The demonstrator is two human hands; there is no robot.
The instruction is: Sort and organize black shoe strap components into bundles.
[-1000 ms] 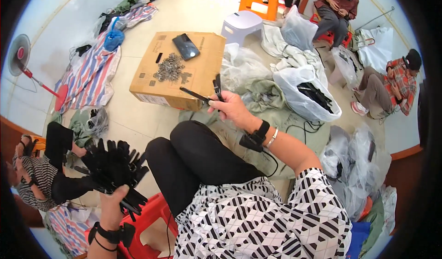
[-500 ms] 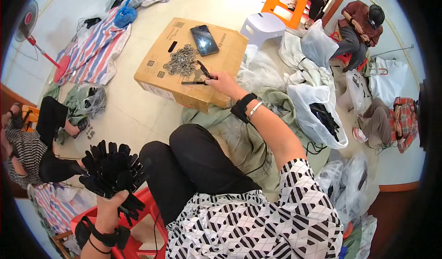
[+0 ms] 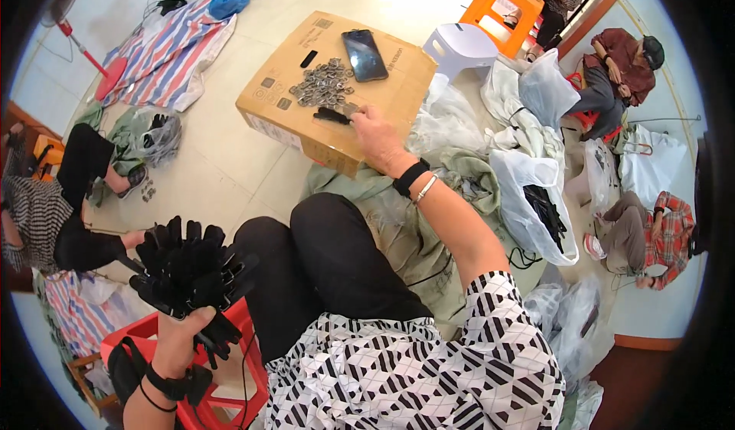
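Note:
My left hand (image 3: 178, 338) is low at the left and grips a thick fan of black strips (image 3: 191, 265) that stick up above my knee. My right hand (image 3: 375, 135) is stretched forward onto a brown cardboard box (image 3: 283, 116). Its fingers pinch a black strip (image 3: 331, 115) that lies beside a pile of small metal rings (image 3: 323, 84) on the box top. A dark phone (image 3: 364, 53) lies face up at the box's far side. A short black piece (image 3: 308, 58) sits left of the rings.
Clear plastic bags (image 3: 536, 200), one holding black strips, lie right of my leg. A white stool (image 3: 459, 47) and orange stool (image 3: 511, 3) stand beyond the box. A person in black (image 3: 69, 200) sits left, two more (image 3: 643, 231) sit right. A red fan (image 3: 80, 17) stands far left.
My right hand has reached forward from above my knee to the box top, carrying a black strip to the ring pile. The left hand keeps its bundle low at the left.

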